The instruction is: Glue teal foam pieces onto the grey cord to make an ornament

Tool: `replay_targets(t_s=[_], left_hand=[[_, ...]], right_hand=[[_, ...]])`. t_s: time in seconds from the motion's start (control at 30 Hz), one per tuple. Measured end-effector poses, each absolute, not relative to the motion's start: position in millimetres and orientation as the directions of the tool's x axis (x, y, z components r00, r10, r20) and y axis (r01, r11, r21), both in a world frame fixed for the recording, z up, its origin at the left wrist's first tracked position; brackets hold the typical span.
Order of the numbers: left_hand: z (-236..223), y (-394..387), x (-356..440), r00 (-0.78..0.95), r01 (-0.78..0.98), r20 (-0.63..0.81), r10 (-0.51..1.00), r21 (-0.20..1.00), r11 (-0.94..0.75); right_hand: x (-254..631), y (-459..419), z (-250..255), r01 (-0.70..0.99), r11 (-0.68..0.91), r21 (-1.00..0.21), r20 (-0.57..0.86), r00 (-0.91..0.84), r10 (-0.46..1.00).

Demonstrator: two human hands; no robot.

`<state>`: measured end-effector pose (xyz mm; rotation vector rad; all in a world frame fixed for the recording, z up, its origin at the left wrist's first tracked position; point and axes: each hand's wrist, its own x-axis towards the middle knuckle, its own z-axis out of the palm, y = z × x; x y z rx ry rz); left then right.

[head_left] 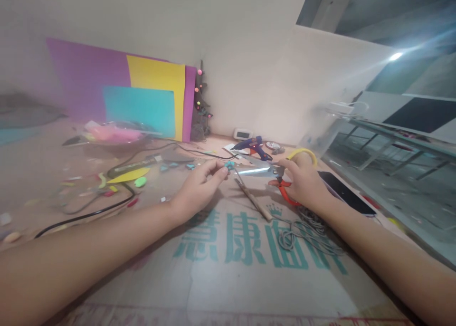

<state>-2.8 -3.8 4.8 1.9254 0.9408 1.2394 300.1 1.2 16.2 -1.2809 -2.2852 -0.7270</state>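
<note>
Between the thumb and fingers of my left hand (203, 186) is a small teal piece (230, 165), shaped somewhat like a flower. A thin grey cord (238, 175) appears to run down from near it; where it ends is unclear. My right hand (302, 178) grips orange-handled scissors (258, 172), their blades parted and pointing left toward the teal piece. Below the blades a slim brown stick (254, 201) lies on the table. Loops of grey cord (302, 233) are heaped under my right wrist.
A blue glue gun (253, 147) and a small white clock (242, 134) sit toward the wall. Yellow tape (309, 154) and a dark phone (347, 193) are at the right. Coloured scraps, a yellow piece (128, 175) and a black cable (85, 216) spread leftward. Coloured sheets (156, 74) lean behind.
</note>
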Motion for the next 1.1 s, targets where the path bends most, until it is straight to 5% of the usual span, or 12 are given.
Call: replay_targets(t_s=[1.1], left_hand=[[6.6, -8.2, 5.9, 0.525, 0.108, 0.091, 0.846, 0.979, -0.173]], right_hand=[[271.1, -21.2, 13.8, 0.812, 0.485, 0.323, 0.594, -0.573, 0.564]])
